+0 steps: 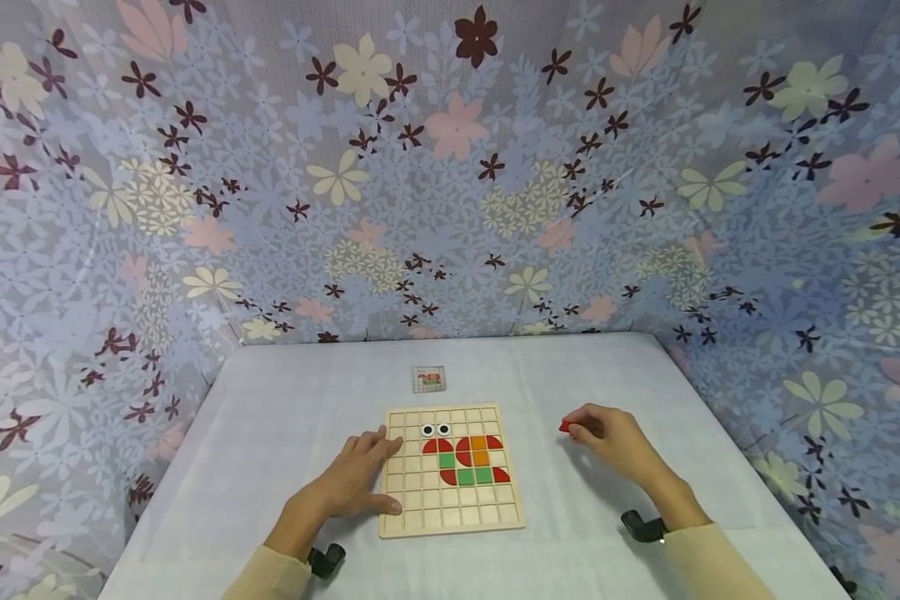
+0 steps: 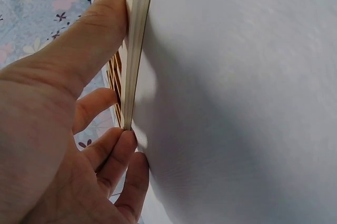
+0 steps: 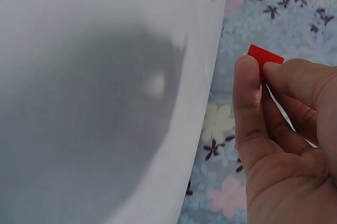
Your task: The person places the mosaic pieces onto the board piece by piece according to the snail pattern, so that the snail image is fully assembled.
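A square wooden grid board (image 1: 451, 518) lies on the table with a pattern of red curved tiles (image 1: 448, 477), green square tiles (image 1: 465, 477) and orange square tiles (image 1: 480, 458), topped by two round eye tiles (image 1: 443, 430). My left hand (image 1: 351, 477) rests at the board's left edge, thumb and index finger spread on its top. In the left wrist view the other fingers lie along the board's rim. To the right of the board, my right hand (image 1: 621, 442) pinches a small red tile (image 3: 265, 53) between thumb and index finger, above the table. Fingers cover part of that tile.
A small picture card (image 1: 429, 379) with a similar coloured figure lies behind the board. The table (image 1: 307, 375) has a pale cloth, and a flowered curtain (image 1: 450, 208) stands around its back and sides. Dark wrist devices (image 1: 642, 527) are on both wrists.
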`<move>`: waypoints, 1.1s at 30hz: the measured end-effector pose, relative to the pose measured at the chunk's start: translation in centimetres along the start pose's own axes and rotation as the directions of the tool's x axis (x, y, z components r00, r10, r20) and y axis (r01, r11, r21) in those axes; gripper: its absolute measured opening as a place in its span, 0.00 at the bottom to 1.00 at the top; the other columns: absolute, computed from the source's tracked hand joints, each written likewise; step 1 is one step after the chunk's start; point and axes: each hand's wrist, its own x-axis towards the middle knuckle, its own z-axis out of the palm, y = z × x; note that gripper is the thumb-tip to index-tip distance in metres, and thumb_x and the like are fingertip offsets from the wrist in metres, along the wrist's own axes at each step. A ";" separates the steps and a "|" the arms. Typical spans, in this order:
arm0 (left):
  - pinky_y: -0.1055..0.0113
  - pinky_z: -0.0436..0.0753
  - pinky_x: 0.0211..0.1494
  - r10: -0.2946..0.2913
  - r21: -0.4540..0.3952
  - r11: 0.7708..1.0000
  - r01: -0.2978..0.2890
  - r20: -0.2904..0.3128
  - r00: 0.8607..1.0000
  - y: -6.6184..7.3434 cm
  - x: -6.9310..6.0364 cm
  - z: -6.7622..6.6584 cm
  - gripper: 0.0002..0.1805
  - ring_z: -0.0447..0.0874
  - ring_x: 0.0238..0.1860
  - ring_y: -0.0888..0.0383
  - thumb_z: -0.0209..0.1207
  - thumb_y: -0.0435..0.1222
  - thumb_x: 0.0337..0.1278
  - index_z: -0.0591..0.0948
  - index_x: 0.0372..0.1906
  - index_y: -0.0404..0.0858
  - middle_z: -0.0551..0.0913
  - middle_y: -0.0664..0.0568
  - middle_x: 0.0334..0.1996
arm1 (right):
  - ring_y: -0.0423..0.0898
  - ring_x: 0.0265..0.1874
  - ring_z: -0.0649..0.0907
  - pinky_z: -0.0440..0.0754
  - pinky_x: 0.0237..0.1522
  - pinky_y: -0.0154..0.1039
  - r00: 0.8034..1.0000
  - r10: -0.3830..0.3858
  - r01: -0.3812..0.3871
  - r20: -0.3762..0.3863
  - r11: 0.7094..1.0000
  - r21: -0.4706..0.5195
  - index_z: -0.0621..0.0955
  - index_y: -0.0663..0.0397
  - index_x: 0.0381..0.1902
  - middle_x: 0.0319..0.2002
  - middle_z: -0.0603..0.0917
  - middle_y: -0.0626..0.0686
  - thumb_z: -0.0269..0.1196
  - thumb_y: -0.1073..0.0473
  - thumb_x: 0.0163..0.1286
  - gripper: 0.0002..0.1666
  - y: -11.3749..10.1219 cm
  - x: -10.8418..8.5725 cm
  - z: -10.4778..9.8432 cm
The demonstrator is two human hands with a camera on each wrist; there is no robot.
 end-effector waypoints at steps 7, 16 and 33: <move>0.32 0.72 0.90 -0.012 -0.002 1.000 0.012 -0.001 1.000 0.2 0.0 -0.1 0.61 0.67 0.85 0.33 0.90 0.50 0.52 0.73 0.89 0.41 0.61 0.33 0.93 | 0.46 0.45 0.97 0.92 0.48 0.28 0.999 -0.043 0.043 0.012 0.999 0.023 0.92 0.57 0.53 0.50 0.99 0.57 0.73 0.66 0.83 0.06 -1.7 0.4 1.5; 0.32 0.72 0.90 -0.013 0.000 1.000 0.013 -0.006 1.000 0.3 -0.1 0.0 0.61 0.67 0.85 0.32 0.91 0.49 0.51 0.73 0.89 0.40 0.62 0.32 0.93 | 0.44 0.46 0.96 0.96 0.53 0.35 0.995 -0.088 0.089 0.051 0.996 -0.002 0.93 0.53 0.52 0.49 0.98 0.50 0.75 0.67 0.81 0.07 -2.7 0.8 3.4; 0.32 0.74 0.89 -0.008 0.011 1.000 0.008 -0.004 1.000 0.0 0.1 0.1 0.61 0.67 0.85 0.32 0.90 0.51 0.51 0.73 0.89 0.41 0.62 0.33 0.93 | 0.35 0.46 0.92 0.94 0.50 0.33 0.972 -0.194 0.196 0.134 0.981 0.005 0.95 0.49 0.51 0.49 0.96 0.47 0.75 0.69 0.79 0.11 -4.1 1.4 6.0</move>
